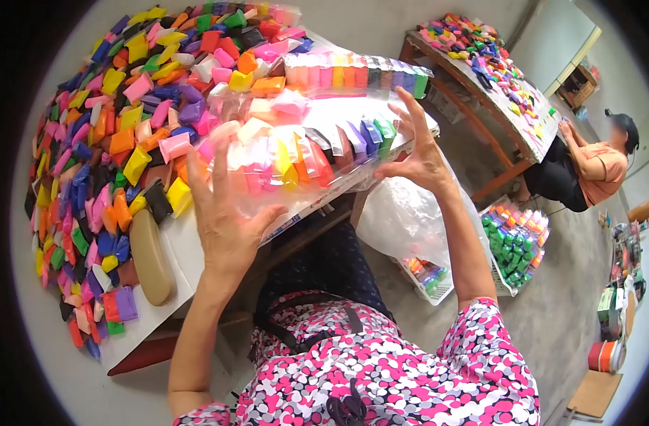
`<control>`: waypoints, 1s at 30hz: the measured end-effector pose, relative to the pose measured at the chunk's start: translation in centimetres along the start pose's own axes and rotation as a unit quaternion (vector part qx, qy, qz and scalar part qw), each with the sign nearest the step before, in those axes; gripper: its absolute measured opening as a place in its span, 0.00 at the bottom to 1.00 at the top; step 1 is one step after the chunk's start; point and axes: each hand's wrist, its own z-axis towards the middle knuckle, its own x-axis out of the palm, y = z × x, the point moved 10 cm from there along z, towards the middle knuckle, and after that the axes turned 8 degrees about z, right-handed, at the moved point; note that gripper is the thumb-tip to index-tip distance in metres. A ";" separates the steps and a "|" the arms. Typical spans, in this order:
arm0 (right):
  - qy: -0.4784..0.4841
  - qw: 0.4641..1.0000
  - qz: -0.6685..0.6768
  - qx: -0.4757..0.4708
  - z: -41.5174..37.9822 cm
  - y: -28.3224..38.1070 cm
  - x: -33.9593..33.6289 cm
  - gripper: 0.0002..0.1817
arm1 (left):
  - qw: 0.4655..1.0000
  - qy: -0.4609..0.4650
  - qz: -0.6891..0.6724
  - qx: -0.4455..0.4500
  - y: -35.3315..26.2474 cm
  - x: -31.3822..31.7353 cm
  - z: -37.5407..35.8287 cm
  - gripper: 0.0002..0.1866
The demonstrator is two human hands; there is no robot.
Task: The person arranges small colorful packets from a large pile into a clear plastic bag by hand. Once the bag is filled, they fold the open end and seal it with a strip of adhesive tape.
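A clear plastic bag with a row of coloured packets (296,160) lies at the table's front edge. Its packets run from pink through yellow, orange and red to purple, blue and green. My left hand (228,220) is at the bag's left end, fingers spread and thumb apart. At the right end my right hand (420,153) is open too, with its fingers apart beside the green packet. Behind the bag lies a second row of packets in clear plastic (356,74). A large heap of loose coloured packets (136,135) covers the left side.
An olive-brown oblong case (152,257) lies near the heap. White baskets (438,291) with bagged packets and a white plastic bag (402,216) stand on the floor at right. Further off, a person (597,167) sits at another table (473,85) heaped with packets.
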 end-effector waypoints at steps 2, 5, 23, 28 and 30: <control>0.030 0.999 -0.039 -0.017 0.6 0.1 0.6 0.61 | 0.999 0.033 0.003 0.006 0.1 1.2 0.4 0.51; 0.056 0.993 -0.102 -0.036 1.1 0.6 1.1 0.45 | 0.999 0.034 -0.018 -0.012 1.0 1.7 1.2 0.41; -0.040 0.982 -0.133 0.127 5.2 -3.4 0.6 0.28 | 0.983 0.101 0.081 -0.132 4.6 3.5 6.1 0.31; -0.010 0.972 -0.166 0.166 6.2 -3.6 1.2 0.29 | 0.977 0.117 0.102 -0.147 5.1 3.7 6.7 0.33; -0.008 0.969 -0.177 0.172 6.3 -3.5 1.2 0.30 | 0.977 0.125 0.088 -0.145 5.6 4.3 6.6 0.34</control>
